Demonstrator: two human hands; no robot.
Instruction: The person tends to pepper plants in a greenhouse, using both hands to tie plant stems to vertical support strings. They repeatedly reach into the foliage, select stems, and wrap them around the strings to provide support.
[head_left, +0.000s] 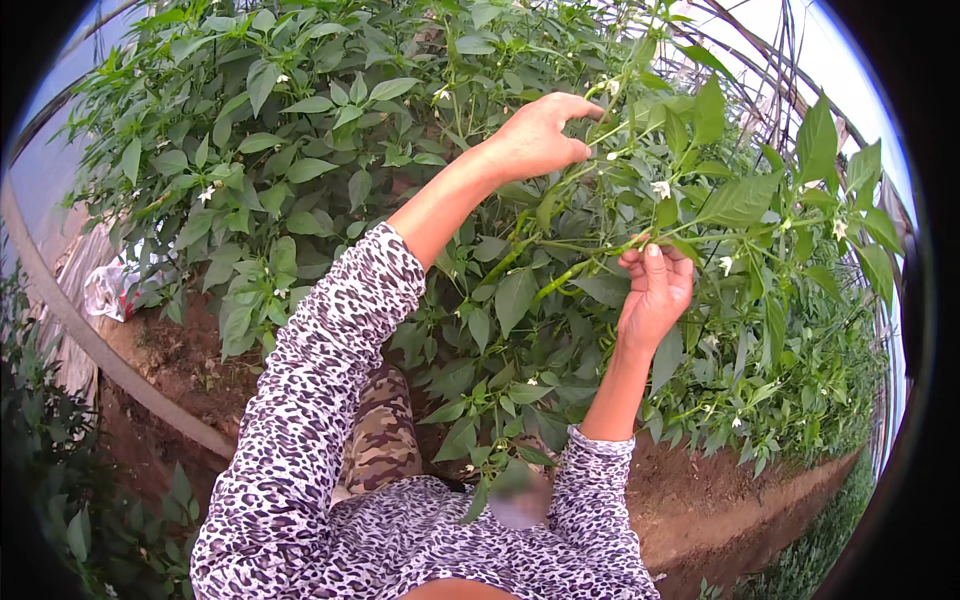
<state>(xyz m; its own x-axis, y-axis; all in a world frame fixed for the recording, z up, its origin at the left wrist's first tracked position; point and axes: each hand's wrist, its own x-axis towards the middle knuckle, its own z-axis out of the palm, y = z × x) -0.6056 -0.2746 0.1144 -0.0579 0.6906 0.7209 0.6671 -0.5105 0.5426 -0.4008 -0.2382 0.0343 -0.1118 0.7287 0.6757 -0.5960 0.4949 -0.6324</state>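
Leafy pepper plants (315, 165) with small white flowers fill the view before me. My left hand (540, 139) reaches up to a thin green stem, thumb and forefinger spread apart beside it; its other fingers are hidden. Lower and to the right, my right hand (656, 289) pinches a branch (716, 237) between thumb and fingers. That branch carries broad leaves and white flowers (725, 264) to the right. Slender green peppers (559, 281) hang left of my right hand, below the left one.
A pale curved pipe (112, 360) arches over bare soil (180, 345) at left. A clear plastic bag (109, 292) lies behind it. Greenhouse poles (750, 45) and sheeting rise at upper right. A soil ridge (720, 517) borders the plants at lower right.
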